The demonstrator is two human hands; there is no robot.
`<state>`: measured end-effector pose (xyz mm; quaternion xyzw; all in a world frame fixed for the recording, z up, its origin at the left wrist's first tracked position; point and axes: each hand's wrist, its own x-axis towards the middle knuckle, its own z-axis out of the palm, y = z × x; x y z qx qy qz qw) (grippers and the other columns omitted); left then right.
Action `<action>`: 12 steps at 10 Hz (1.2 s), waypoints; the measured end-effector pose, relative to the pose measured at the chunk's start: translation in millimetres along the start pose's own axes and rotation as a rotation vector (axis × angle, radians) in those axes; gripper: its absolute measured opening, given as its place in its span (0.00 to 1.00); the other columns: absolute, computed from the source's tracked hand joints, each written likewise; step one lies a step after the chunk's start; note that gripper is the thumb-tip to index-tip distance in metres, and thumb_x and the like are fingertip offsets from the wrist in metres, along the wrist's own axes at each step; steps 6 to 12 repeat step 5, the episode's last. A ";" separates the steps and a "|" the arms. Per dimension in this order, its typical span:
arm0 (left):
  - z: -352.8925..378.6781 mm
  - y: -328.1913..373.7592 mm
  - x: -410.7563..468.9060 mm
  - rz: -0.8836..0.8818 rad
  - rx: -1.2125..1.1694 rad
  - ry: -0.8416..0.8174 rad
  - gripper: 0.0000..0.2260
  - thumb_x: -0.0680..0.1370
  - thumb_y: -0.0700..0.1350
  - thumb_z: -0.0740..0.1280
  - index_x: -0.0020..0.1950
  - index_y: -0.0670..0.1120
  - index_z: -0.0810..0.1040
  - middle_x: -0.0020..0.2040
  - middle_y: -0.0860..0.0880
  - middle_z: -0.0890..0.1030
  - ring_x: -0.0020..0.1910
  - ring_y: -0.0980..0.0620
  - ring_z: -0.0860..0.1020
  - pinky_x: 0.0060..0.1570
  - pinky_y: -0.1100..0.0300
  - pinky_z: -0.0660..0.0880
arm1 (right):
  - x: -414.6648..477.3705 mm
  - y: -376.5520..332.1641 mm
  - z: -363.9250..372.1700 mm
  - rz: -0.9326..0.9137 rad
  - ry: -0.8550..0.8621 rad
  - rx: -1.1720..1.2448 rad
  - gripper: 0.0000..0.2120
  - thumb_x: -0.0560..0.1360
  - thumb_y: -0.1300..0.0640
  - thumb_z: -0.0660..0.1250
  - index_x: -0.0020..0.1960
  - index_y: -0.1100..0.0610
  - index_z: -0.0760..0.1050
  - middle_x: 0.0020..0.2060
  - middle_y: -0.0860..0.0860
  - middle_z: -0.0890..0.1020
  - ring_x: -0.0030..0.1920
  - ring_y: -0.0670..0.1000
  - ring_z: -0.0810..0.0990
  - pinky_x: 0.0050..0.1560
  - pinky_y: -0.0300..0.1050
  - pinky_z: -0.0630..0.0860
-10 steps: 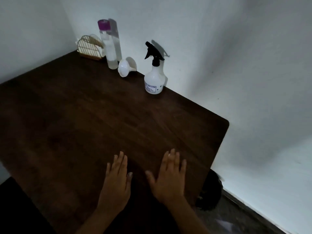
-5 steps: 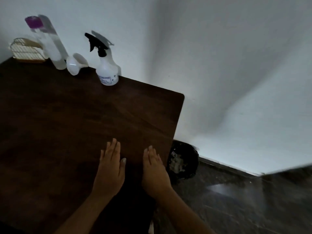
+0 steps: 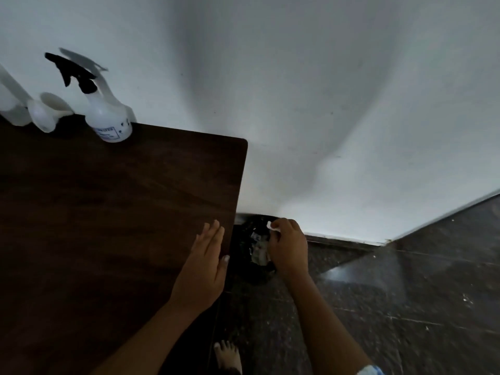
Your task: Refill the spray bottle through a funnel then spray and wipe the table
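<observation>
A white spray bottle (image 3: 108, 117) with a black trigger head stands at the back of the dark wooden table (image 3: 108, 212), against the wall. A white funnel (image 3: 46, 112) lies on its side just left of it, beside a clear refill bottle (image 3: 10, 104) cut off by the frame's left edge. My left hand (image 3: 205, 272) lies flat and open on the table near its right edge. My right hand (image 3: 289, 247) is off the table, curled over a black bin (image 3: 257, 250) on the floor, with what looks like a small white scrap (image 3: 271, 226) pinched at the fingertips.
The bin sits between the table's right edge and the white wall and holds crumpled light rubbish. Dark polished floor tiles (image 3: 405, 293) spread to the right. A bare foot (image 3: 228, 355) shows below the table's edge.
The view has swung to the right. My right hand left the tabletop and moved over the bin, its fingers curling shut. My left hand stayed flat on the table.
</observation>
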<state>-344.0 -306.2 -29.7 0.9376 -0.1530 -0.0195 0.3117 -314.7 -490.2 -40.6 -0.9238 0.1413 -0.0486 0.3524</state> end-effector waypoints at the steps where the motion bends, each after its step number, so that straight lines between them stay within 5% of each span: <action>1: 5.8 1.4 0.5 -0.009 0.015 -0.025 0.29 0.75 0.56 0.46 0.74 0.44 0.54 0.74 0.52 0.51 0.75 0.54 0.48 0.71 0.66 0.42 | 17.1 13.8 6.2 0.003 -0.094 -0.007 0.15 0.74 0.66 0.61 0.60 0.64 0.75 0.60 0.60 0.76 0.59 0.59 0.76 0.57 0.47 0.71; 4: -1.5 -17.4 10.5 -0.123 0.018 -0.031 0.30 0.74 0.59 0.45 0.74 0.47 0.52 0.74 0.56 0.49 0.74 0.60 0.44 0.72 0.62 0.45 | 73.6 63.5 42.4 0.101 -0.495 -0.115 0.35 0.71 0.71 0.60 0.75 0.55 0.56 0.75 0.58 0.51 0.70 0.61 0.64 0.61 0.50 0.69; 5: -2.6 -24.3 11.2 -0.151 -0.020 -0.040 0.29 0.75 0.58 0.47 0.74 0.48 0.53 0.74 0.56 0.51 0.74 0.61 0.44 0.72 0.60 0.48 | 87.8 83.0 57.0 0.264 -0.494 -0.183 0.32 0.73 0.65 0.63 0.74 0.56 0.55 0.74 0.63 0.52 0.64 0.65 0.71 0.57 0.53 0.73; 12: -2.6 -24.3 11.2 -0.151 -0.020 -0.040 0.29 0.75 0.58 0.47 0.74 0.48 0.53 0.74 0.56 0.51 0.74 0.61 0.44 0.72 0.60 0.48 | 87.8 83.0 57.0 0.264 -0.494 -0.183 0.32 0.73 0.65 0.63 0.74 0.56 0.55 0.74 0.63 0.52 0.64 0.65 0.71 0.57 0.53 0.73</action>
